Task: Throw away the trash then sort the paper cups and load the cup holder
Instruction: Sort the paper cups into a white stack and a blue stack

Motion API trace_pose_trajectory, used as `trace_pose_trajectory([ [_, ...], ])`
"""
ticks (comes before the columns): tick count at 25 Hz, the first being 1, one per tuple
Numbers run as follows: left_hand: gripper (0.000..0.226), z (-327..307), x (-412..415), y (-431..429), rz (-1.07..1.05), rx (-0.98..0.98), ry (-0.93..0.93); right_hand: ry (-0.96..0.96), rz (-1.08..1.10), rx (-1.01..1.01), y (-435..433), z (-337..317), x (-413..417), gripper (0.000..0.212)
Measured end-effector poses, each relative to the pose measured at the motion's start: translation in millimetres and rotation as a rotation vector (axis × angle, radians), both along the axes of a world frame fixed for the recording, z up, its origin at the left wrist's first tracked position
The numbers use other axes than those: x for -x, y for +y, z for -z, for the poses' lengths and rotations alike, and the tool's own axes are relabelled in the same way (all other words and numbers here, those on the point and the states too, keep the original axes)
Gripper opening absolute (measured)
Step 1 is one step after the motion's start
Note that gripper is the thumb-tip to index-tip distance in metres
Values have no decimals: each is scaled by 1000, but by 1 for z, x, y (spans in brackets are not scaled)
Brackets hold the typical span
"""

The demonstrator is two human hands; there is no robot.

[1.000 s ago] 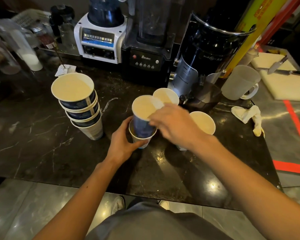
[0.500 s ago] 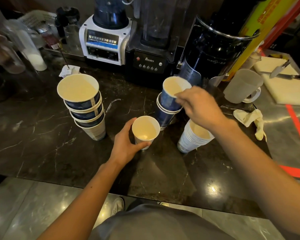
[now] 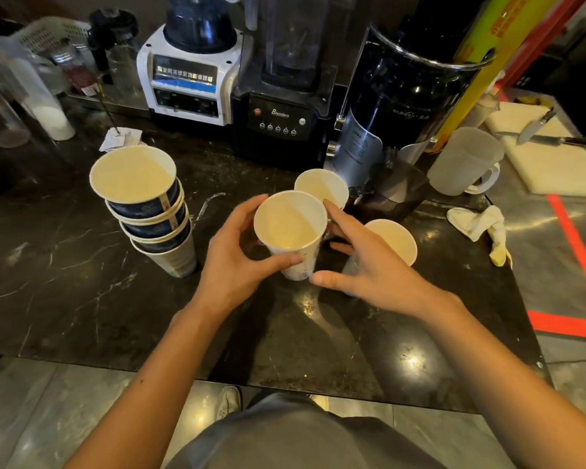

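Standing on the glossy black marble worktop (image 3: 82,299), a tapered white paper cup (image 3: 290,228) with a smooth cream inside sat at the centre, the left hand (image 3: 232,258) wrapping its wall in a snug grip. The right hand (image 3: 369,269) lay beside it, fingers spread, its grip wide and holding nothing. A leaning stack of blue-banded cups (image 3: 153,214) stood well to the left.

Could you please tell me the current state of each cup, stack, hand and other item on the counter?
White cup: upright, empty, held by the left hand.
Left hand: wrapped around that cup.
Right hand: open, fingers beside the cup.
Blue cup stack: nested, leaning.
Rear cup: upright, empty.
Right cup stack: upright, partly hidden.
Frosted pitcher: tilted, looks empty.
Cloth: crumpled.
Knife: lying on the cutting board.
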State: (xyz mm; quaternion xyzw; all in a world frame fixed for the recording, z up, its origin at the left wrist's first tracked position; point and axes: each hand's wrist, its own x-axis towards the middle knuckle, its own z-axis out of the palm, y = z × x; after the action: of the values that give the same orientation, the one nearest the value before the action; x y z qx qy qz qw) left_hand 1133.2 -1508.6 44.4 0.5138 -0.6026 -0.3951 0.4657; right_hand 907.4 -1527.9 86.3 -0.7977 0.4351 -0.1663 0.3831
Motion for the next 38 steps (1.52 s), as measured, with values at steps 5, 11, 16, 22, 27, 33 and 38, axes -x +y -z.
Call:
trace_pose_trajectory([
  [5,84,-34,26,-15,128,89,16,-191,218,82,6,-10,9,95],
  [11,91,-50,47,-19,255,45,60,-256,368,277,4,-31,39,96],
  [16,82,-78,16,-19,-8,250,-405,-157,588,356,1,-36,76,103],
  [22,95,-87,-79,-15,-361,359,-802,-22,498,264,5,7,76,83],
  [27,102,-62,-92,-11,-402,205,-764,-57,505,204,4,36,79,81],
  [33,94,-44,-94,-11,-442,196,-746,-93,489,86,7,65,79,97],
  [38,75,-27,-101,-12,-479,236,-592,-141,577,64,11,75,73,106],
])
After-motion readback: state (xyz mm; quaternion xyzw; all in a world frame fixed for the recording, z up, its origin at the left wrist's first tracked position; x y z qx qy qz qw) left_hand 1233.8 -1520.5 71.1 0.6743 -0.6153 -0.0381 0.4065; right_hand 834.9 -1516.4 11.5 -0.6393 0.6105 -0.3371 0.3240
